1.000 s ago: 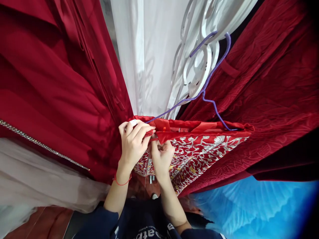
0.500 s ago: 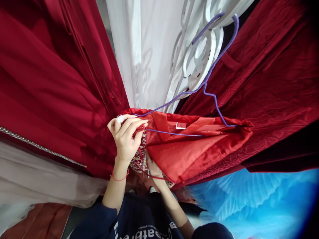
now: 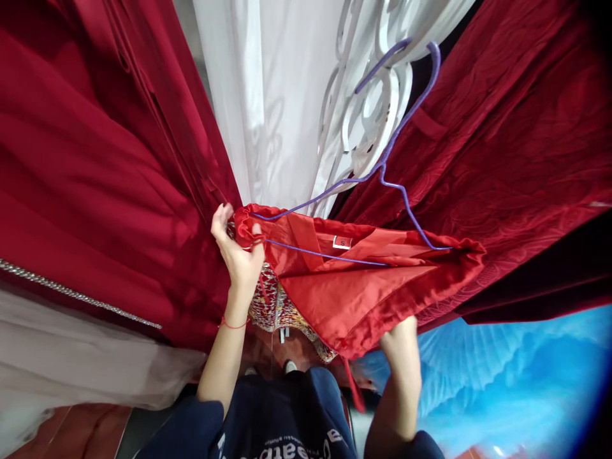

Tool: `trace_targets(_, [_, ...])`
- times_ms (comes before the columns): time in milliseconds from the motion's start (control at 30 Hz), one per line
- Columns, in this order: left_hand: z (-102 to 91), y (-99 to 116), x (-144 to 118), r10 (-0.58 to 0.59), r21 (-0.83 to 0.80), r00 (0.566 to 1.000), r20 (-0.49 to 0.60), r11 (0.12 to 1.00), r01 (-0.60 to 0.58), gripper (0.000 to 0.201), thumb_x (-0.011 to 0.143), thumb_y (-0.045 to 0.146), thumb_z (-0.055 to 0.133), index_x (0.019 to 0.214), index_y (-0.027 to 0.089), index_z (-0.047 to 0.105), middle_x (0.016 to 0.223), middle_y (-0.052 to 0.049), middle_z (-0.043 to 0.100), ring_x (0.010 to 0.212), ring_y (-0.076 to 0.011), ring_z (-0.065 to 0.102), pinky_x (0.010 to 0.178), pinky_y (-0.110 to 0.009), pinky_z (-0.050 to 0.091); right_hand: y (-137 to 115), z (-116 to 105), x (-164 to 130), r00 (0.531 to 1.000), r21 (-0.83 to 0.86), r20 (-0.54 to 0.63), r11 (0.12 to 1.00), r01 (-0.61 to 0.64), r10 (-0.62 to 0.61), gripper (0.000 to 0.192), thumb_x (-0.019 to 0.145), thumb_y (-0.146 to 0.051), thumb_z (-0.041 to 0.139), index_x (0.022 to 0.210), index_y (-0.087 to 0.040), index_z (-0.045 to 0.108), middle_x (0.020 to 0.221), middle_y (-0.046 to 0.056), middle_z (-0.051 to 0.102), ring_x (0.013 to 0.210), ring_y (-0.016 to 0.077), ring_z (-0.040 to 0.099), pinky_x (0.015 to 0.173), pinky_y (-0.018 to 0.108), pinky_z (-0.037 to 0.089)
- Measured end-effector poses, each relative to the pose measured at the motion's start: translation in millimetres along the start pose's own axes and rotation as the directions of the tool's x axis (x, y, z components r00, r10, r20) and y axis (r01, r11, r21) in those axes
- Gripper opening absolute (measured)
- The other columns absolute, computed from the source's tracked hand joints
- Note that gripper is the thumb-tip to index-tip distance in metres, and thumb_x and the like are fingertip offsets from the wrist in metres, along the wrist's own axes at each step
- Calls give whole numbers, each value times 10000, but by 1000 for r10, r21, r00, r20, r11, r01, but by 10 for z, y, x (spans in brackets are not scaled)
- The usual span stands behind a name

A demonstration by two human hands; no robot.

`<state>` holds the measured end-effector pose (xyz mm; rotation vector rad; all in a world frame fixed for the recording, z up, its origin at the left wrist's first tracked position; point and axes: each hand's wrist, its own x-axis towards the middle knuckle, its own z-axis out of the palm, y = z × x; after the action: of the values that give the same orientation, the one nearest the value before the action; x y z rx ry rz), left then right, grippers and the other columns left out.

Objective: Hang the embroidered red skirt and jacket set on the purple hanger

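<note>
So my left hand is pinching the gathered edge of this red garment, thumb inside, fingers round the outside. The garment gapes open between my two hands, S tag showing right of my left thumb. My right hand is up against the front edge, kinda blurry, fingertips hidden, so can't tell if they're gripping. Purple hanger hooks onto white scrollwork beyond both hands; red cord dangles left of my right fingers.
</note>
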<state>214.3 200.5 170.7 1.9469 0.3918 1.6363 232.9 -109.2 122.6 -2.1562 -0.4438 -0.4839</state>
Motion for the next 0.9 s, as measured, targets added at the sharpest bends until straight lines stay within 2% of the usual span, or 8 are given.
trace_targets(67, [-9, -55, 37, -44, -26, 999, -13, 999, 44, 431, 942, 362, 555, 1314, 158, 480, 1280, -145, 612, 1209, -225, 607, 1058, -357, 461, -15, -139, 203, 972, -47, -235, 999, 5, -16, 235, 875, -383, 597, 882, -155, 653, 681, 17, 573, 591, 167, 529, 565, 317, 479])
trace_targets(167, [-40, -72, 76, -75, -15, 995, -65, 997, 75, 295, 937, 309, 562, 1191, 162, 594, 1167, -98, 686, 1100, -199, 663, 994, -309, 494, -197, -265, 503, 826, -199, -537, 977, 74, -172, 475, 805, -254, 646, 1253, -112, 579, 1046, 157, 606, 848, 266, 620, 665, 377, 524])
trace_targets(267, [-76, -37, 89, -100, -6, 991, -94, 995, 99, 252, 932, 249, 543, 1149, 170, 644, 1152, -85, 716, 1087, -192, 679, 981, -291, 497, -354, -351, 732, 797, -410, -463, 891, 196, -389, 702, 778, -196, 667, 1449, -143, 471, 1433, 255, 381, 1301, 438, 439, 944, 554, 468])
trace_targets(367, [-123, -28, 105, -137, -15, 983, -122, 991, 136, 245, 915, 227, 549, 1111, 168, 684, 1136, -81, 733, 1067, -192, 690, 966, -286, 503, -301, -428, 913, 817, -514, -338, 819, 256, -468, 599, 796, -204, 643, 1388, -267, 571, 1560, 155, 302, 1423, 469, 290, 1086, 653, 272])
trace_targets(500, [-186, -115, 180, -278, -100, 950, -140, 959, 265, 176, 844, 294, 634, 862, 134, 707, 799, -41, 723, 820, -190, 701, 824, -291, 547, -9, -500, 1162, 818, -371, -260, 835, 406, -513, 374, 846, -252, 585, 1202, -298, 693, 1426, 87, 536, 1278, 355, 516, 1058, 574, 336])
trace_targets(600, [-211, -203, 268, -471, -371, 881, -38, 825, 426, 239, 771, 369, 711, 743, 136, 667, 691, -9, 676, 736, -180, 687, 782, -301, 567, 145, -507, 1290, 797, -247, -295, 848, 469, -527, 264, 881, -257, 565, 1075, -283, 742, 1212, 71, 679, 1085, 278, 632, 979, 486, 432])
trace_targets(700, [-213, -308, 355, -610, -575, 769, 192, 565, 592, 260, 704, 371, 769, 796, 146, 676, 766, -20, 721, 787, -194, 717, 825, -326, 586, 173, -488, 1320, 761, -169, -398, 856, 489, -513, 189, 887, -259, 583, 956, -257, 759, 1062, 71, 720, 986, 264, 665, 904, 452, 482])
trace_targets(900, [-104, -589, 416, -619, -526, 546, 566, 239, 816, 201, 696, 305, 753, 802, 161, 661, 761, -31, 747, 913, -228, 737, 864, -347, 596, 180, -525, 1301, 781, -103, -445, 891, 441, -438, 168, 900, -286, 551, 866, -229, 706, 1046, 83, 734, 976, 267, 688, 911, 472, 508])
